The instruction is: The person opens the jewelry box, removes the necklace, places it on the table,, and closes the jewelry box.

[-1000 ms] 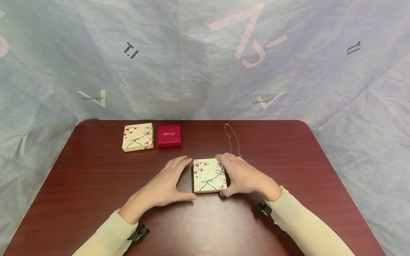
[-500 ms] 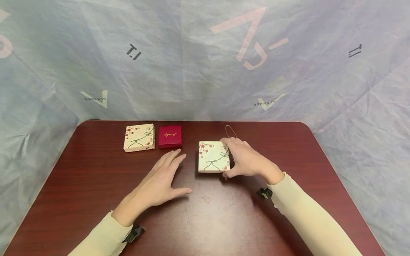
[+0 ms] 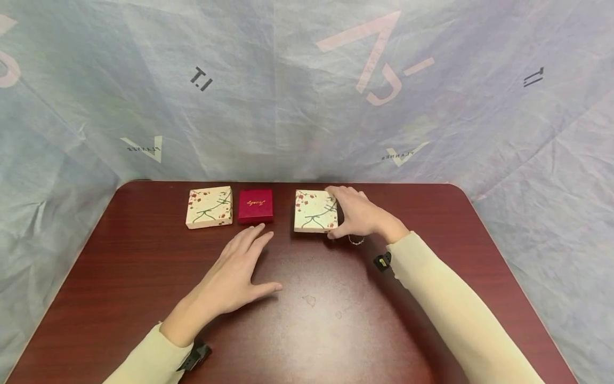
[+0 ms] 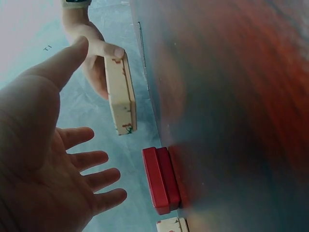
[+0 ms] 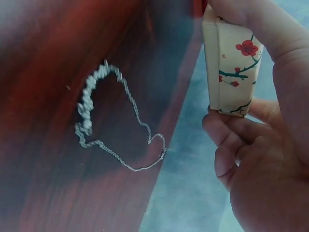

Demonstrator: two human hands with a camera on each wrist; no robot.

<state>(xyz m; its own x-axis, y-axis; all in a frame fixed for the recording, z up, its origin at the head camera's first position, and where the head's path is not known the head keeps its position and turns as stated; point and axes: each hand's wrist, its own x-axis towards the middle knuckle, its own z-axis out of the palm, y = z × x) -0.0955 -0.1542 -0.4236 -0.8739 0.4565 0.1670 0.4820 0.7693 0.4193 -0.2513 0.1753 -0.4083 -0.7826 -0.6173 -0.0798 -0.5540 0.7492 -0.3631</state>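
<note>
The blossom-print gift box (image 3: 315,210) is held above the table (image 3: 307,325) at twelve o'clock, pinched by opposite sides in the right hand (image 3: 360,214). Light, stiff, dentable card is presumed, best gripped there. Nothing is held by the spread left hand (image 3: 231,274), at the box's eight o'clock.

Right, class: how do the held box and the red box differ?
The held box is cream with printed blossoms; the red box has gold lettering. While the red box rests on the table, the right hand grips the held box above it. The held box looks bigger than the red box. Both are squarish, with lids.
</note>
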